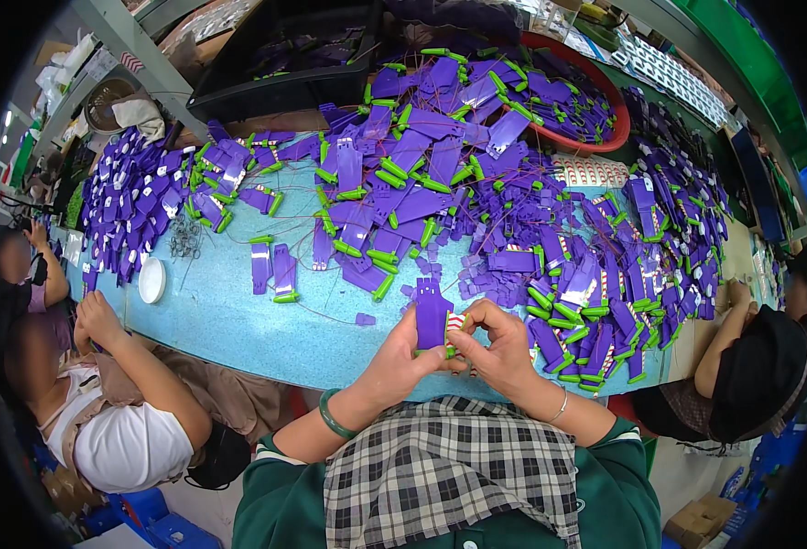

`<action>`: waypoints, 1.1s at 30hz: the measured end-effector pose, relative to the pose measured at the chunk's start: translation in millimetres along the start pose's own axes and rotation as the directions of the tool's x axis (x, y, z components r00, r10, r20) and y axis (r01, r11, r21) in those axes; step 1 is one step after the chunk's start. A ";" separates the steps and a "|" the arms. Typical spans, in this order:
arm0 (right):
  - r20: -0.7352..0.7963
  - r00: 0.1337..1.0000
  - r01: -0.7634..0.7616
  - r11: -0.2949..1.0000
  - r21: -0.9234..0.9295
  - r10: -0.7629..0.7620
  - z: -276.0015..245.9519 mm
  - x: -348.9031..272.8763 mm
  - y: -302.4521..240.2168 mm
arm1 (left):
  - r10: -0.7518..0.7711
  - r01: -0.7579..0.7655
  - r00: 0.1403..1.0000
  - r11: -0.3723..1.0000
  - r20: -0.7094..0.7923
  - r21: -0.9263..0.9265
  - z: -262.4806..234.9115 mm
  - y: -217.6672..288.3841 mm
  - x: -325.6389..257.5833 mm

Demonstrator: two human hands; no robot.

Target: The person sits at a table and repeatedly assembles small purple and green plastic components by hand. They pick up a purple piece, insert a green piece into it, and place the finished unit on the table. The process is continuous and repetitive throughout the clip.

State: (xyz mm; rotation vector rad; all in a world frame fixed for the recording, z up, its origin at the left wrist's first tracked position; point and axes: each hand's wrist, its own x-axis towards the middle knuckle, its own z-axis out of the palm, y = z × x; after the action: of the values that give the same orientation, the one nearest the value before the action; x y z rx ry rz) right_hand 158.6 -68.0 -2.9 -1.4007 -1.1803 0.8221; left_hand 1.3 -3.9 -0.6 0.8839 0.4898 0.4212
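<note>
Just above my lap, a flat purple plastic piece (433, 309) with a green end stands upright between my hands. My left hand (398, 359) grips it by its lower left side, the thumb across the green end. On its right side, the fingers of my right hand (498, 346) pinch a small red-and-white striped piece (456, 322), which looks like a sticker, against the edge. Its far side is hidden by my fingers. Beyond my hands lies a pile of small purple parts (504, 212), and to the right are many striped purple-and-green pieces (618, 316).
A heap of purple-and-green pieces with thin wires (412, 156) covers the table's middle. Behind it stand a black bin (229, 96) and a red basin (616, 119). A white bowl (151, 280) sits at left on the blue tabletop (229, 320). People sit on both sides.
</note>
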 end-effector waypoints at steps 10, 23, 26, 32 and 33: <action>-0.013 1.000 0.014 0.999 0.034 -0.014 1.5 -2.1 4.1 | -0.045 0.053 0.998 0.952 0.031 -0.302 -6.1 -6.3 0.8; 0.002 0.995 0.099 0.992 -0.076 -0.099 -5.1 -1.8 3.4 | 0.008 -0.007 1.000 0.997 -0.016 0.072 0.3 -7.6 -0.8; 0.014 0.979 0.201 0.971 -0.131 -0.201 -8.7 -0.2 -0.6 | 0.048 -0.049 0.999 0.996 0.013 0.070 -1.8 -11.8 -2.2; -0.007 0.958 0.278 0.933 -0.230 -0.287 -8.5 -1.0 -6.4 | 0.083 -0.085 0.996 0.993 0.029 0.085 2.3 -12.1 -5.3; 0.020 0.951 0.304 0.915 -0.264 -0.310 -9.3 -0.9 -4.6 | 0.103 -0.106 0.994 0.988 0.030 0.112 2.1 -13.3 -5.9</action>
State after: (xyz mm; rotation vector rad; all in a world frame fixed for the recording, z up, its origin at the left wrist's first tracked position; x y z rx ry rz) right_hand 166.1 -71.9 3.2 -1.3834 -1.4888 0.4365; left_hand -0.4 -15.9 -8.9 1.0264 0.4496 0.4812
